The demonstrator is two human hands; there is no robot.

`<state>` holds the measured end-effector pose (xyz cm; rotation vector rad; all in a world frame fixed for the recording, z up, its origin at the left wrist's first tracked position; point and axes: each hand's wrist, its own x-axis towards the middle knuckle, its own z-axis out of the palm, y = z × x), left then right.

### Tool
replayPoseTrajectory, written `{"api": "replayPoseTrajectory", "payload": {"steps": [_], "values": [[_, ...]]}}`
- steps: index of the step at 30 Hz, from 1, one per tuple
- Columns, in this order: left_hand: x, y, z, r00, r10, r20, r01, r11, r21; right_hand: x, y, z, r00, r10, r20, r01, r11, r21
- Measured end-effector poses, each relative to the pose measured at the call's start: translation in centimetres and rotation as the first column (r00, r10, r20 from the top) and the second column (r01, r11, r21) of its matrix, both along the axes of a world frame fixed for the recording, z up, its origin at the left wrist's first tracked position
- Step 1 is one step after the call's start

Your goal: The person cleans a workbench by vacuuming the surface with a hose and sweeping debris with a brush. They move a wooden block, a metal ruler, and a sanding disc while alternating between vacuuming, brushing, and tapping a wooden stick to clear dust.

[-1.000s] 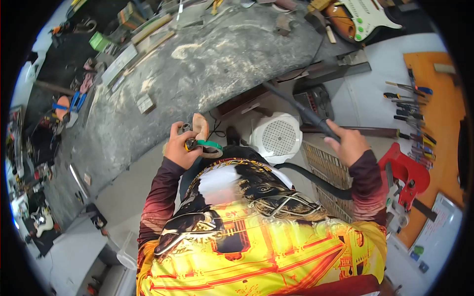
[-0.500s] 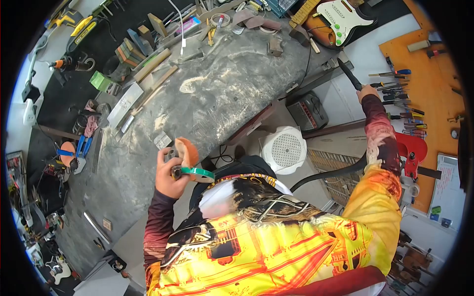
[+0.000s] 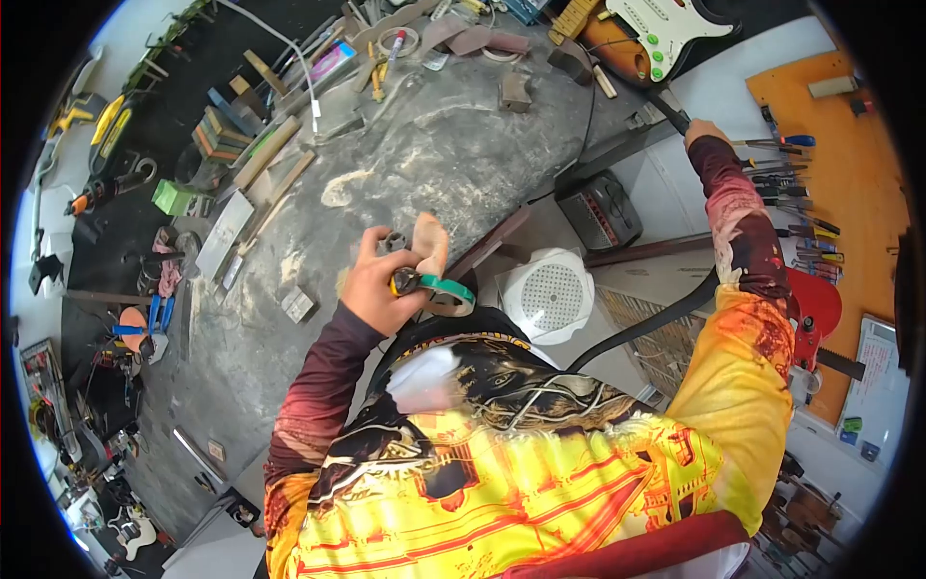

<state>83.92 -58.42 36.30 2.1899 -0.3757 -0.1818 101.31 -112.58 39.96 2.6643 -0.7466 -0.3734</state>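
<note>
Displaced since 1.0 s ago: R hand (image 3: 707, 133), then near the white plastic stool w/ perforated round top (image 3: 548, 294), now at full reach by the far end of the dusty dark-grey workbench (image 3: 424, 159); L hand (image 3: 381, 294) still grips its load.

Nearest, L hand: fingers curled, thumb closed, holding a tilted ring w/ green outer band (image 3: 446, 285), a rounded yellow-and-black piece (image 3: 402, 281), a curved tan-orange sheet (image 3: 431, 248) and a grey metal part (image 3: 391, 243), all seen against the bench's near edge. Whether these form one tool: cannot tell. Small pale square block (image 3: 299, 304) lies on bench, apart from L hand.

Mid-distance: black flexible hose (image 3: 666, 317) arcs to R forearm; poss. joined to the tube, link hidden.

Farthest: R hand wrapped round a straight black tube (image 3: 667, 113), fingers mostly hidden; tip close to the sunburst electric guitar w/ white pickguard (image 3: 675, 29), contact unclear. Orange tool board (image 3: 863, 174) w/ hand tools just beside R hand.

Step in hand (judged): tube held out at arm's length, L load kept apart. Next move prob. calls for firm R grip, hose slack, tip off guitar.

Appearance: tube dark, plain, slanting toward bench corner; green band bright; sheet bent, pale.
</note>
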Motion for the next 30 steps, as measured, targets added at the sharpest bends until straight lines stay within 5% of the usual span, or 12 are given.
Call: {"api": "replayPoseTrajectory", "payload": {"steps": [7, 9, 19, 26, 30], "values": [[0.5, -1.4, -1.1, 0.992, -0.125, -0.026, 0.123, 0.991, -0.055, -2.9, 2.4, 3.6, 0.985, 0.099, -0.142, -0.104, 0.994, -0.030], [0.4, -0.6, -2.2, 0.977, -0.197, 0.081, 0.196, 0.980, 0.027, -4.4, 4.0, 4.3, 0.974, 0.158, -0.159, -0.157, 0.987, 0.022], [-1.5, 3.1, -2.8, 0.993, -0.113, 0.032, 0.115, 0.992, -0.058, -12.1, 12.4, 6.6, 0.955, 0.229, -0.190, -0.203, 0.968, 0.145], [-1.2, 3.6, -2.3, 1.000, -0.029, 0.011, 0.030, 0.999, -0.035, -8.1, 2.3, 3.8, 0.996, 0.018, -0.082, -0.015, 1.000, 0.027], [-1.0, 2.8, -1.9, 0.997, 0.038, -0.062, -0.036, 0.999, 0.029, -3.6, -2.6, 1.9, 0.991, 0.032, -0.129, -0.034, 0.999, -0.016]]}}
